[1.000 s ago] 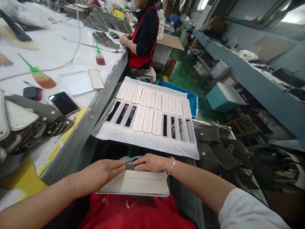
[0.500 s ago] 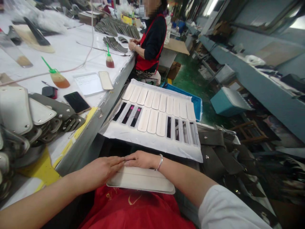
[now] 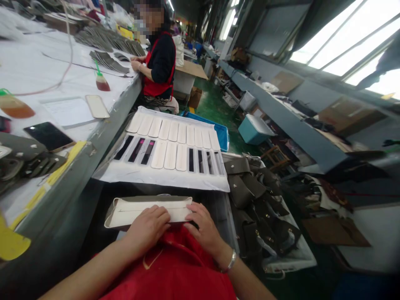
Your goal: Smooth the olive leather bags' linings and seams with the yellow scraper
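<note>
A long, boxy bag (image 3: 125,213) lies across my lap, with its cream panel facing up and a dark grey strip along its far side. My left hand (image 3: 151,225) presses on the panel near its middle, fingers bent over the near edge. At the bag's right end, my right hand (image 3: 201,227) grips the corner with curled fingers. Both thumbs are largely hidden. Just beyond the bag is a white rack (image 3: 162,177) with two rows of slots, several of which hold cream strips (image 3: 161,155).
A crate (image 3: 300,250) of dark grey bags (image 3: 250,187) stands to my right. The white worktable (image 3: 75,46) on my left bears a phone (image 3: 50,135), glue bottles (image 3: 101,80) and a loose cream strip (image 3: 96,107). A co-worker (image 3: 159,62) sits at its far end.
My hands have moved apart; the right one has shifted to the bag's right end. The bag now shows a dark far side and sits farther from me. My view has swung right.
</note>
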`<state>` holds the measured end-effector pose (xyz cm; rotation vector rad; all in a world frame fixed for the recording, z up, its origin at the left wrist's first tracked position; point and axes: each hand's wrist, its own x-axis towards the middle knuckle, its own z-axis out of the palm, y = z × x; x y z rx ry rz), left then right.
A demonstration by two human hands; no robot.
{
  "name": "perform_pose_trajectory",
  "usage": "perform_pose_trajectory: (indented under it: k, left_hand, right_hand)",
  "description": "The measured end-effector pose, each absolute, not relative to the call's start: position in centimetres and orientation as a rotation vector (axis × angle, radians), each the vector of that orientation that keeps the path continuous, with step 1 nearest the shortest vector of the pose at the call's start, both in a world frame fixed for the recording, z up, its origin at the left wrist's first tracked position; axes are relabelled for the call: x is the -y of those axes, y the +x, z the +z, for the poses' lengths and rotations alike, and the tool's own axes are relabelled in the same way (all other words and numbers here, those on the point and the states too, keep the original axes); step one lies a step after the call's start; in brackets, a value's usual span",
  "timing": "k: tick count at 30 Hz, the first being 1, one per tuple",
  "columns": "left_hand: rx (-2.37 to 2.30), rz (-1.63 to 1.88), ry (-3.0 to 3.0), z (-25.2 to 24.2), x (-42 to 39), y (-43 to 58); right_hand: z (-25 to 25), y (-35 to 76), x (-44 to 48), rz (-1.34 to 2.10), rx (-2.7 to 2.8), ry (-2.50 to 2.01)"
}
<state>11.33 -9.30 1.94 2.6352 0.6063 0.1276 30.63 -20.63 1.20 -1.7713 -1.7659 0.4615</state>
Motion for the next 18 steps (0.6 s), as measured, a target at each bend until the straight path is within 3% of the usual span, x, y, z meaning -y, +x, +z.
perform_pose_trajectory:
  k: [11,18]
  left_hand:
    - [-0.748,0.013,2.759,2.7,10.2,12.8]
    - [-0.911,-0.024,2.748,3.1,10.8,13.8]
  right_hand:
    - [-0.3,28.7,21.0,0.015,1.686,-1.862]
    - [-0.1,26.9,20.5,-0.039,1.615,-2.036]
